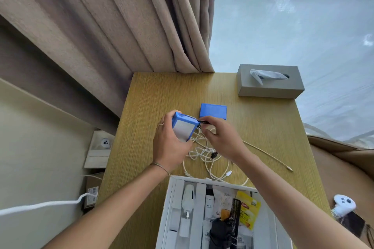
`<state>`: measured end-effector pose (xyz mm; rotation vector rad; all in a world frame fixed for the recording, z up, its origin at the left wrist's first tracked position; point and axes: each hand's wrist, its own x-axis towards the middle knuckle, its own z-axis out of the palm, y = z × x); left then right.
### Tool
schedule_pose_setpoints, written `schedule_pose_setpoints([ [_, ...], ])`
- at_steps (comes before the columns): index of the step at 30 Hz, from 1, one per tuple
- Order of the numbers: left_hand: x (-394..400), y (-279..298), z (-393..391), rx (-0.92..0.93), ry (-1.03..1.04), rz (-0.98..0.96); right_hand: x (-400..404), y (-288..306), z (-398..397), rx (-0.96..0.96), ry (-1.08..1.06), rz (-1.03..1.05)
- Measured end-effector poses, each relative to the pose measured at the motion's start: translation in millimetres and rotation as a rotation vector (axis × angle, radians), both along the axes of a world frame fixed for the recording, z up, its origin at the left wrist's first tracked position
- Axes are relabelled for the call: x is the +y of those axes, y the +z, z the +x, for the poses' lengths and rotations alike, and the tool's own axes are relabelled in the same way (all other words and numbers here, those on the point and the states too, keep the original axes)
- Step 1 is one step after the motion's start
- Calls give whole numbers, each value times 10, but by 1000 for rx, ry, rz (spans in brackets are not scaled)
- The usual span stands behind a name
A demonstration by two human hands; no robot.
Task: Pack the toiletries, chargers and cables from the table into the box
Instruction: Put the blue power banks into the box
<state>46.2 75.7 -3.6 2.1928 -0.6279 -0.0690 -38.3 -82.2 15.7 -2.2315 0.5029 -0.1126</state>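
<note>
Blue battery pack [183, 127] gripped by left hand [169, 145], held above white cables [204, 153] | its black wires [202, 121] pinched in right hand [222, 137] fingers | cables tangled on counter [153, 95] just beyond white box [174, 208] | second blue pack [213, 111] lies farther beyond the cables.

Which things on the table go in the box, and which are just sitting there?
For packing: blue pack in the left hand, its black wires pinched by the right hand; second blue pack; white cables; white box.

Just there: tissue box; curtain.
</note>
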Motion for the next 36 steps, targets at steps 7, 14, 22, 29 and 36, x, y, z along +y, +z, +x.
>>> schedule_pose_setpoints([
  [7,151,399,-193,264,-12,-266,-54,456,-208,-43,-104,228],
  [14,355,624,-507,559,-256,-274,-12,797,-719,102,17,527],
  [22,416,666,-851,664,-662,-17,389,819,-1198,404,-12,578],
  [29,564,617,-929,1097,-687,-115,606,693,-1658,360,-227,840],
  [36,702,252,-1198,1372,-105,-133,678,175,-1921,396,-488,1039],
])
